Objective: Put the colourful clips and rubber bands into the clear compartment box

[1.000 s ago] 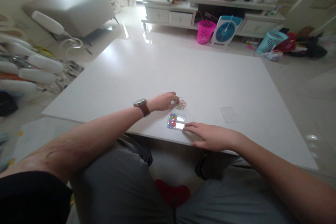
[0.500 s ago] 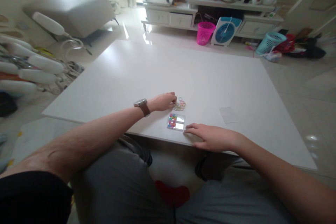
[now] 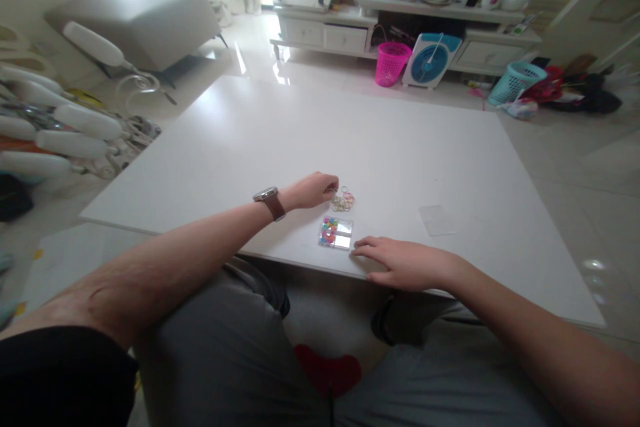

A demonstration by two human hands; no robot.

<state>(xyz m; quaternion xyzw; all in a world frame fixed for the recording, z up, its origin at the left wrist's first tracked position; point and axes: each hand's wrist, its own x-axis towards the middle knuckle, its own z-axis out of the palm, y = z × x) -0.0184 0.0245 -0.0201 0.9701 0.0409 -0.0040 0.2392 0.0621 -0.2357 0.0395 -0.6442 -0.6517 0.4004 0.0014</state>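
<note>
A small pile of thin rubber bands (image 3: 343,201) lies on the white table (image 3: 325,133) near its front edge. My left hand (image 3: 314,189), with a watch on the wrist, is pinched at the left side of the pile; what its fingertips hold is too small to make out. Just in front of the pile sits a small clear box (image 3: 336,233) with colourful bits in its left half. My right hand (image 3: 400,262) lies flat on the table edge, fingers stretched out, fingertips touching the box's right side.
A clear flat lid (image 3: 437,219) lies on the table to the right. Beyond the table are a pink basket (image 3: 391,61), a blue fan (image 3: 431,57), a teal basket (image 3: 515,79) and a white cabinet (image 3: 325,30). A chair (image 3: 75,120) stands at the left.
My left hand has lifted slightly and drawn back a little from the rubber band pile. My right hand and the box stay where they were.
</note>
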